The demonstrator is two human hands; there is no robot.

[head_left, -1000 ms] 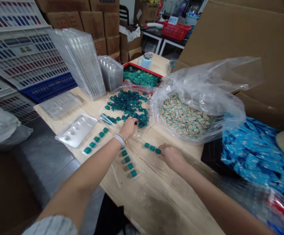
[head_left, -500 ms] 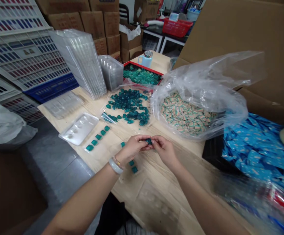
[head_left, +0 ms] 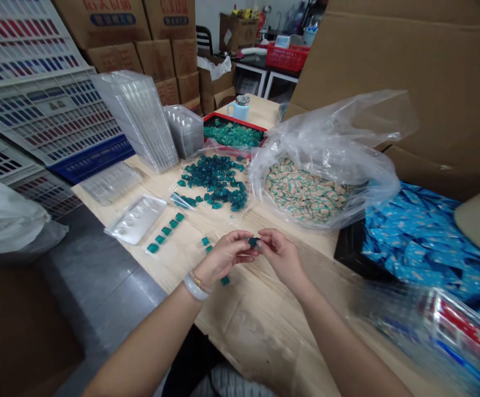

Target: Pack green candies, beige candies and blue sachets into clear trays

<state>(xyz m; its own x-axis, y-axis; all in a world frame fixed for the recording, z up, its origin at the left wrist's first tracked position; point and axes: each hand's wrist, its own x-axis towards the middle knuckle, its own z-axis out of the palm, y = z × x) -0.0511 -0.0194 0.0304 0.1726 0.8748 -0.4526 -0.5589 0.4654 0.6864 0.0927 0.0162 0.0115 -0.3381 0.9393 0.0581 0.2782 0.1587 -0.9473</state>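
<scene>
Between my two hands is a small dark teal, gem-like piece [head_left: 253,242]. My left hand [head_left: 227,253], with a pale bangle at the wrist, pinches its left side. The fingertips of my right hand [head_left: 281,251] close on its right side. Beneath and beside my left hand lie a few teal pieces [head_left: 205,241], partly hidden by it. Farther left, a row of several teal pieces [head_left: 166,231] rests on a clear strip. Beyond my hands, a heap of the same teal pieces [head_left: 212,173] sits on clear plastic.
A white tray [head_left: 138,219] and stacked clear plastic trays [head_left: 140,118] stand at the left. A clear bag of small wrapped packets [head_left: 306,190] lies right of the heap, near a black box of blue packets [head_left: 421,237]. Behind are a red-rimmed tray [head_left: 233,132] and a blue mug [head_left: 240,109].
Both hands stay together around the teal piece, which has turned slightly between the fingers. The view has shifted a little, uncovering another teal piece beside my left hand.
</scene>
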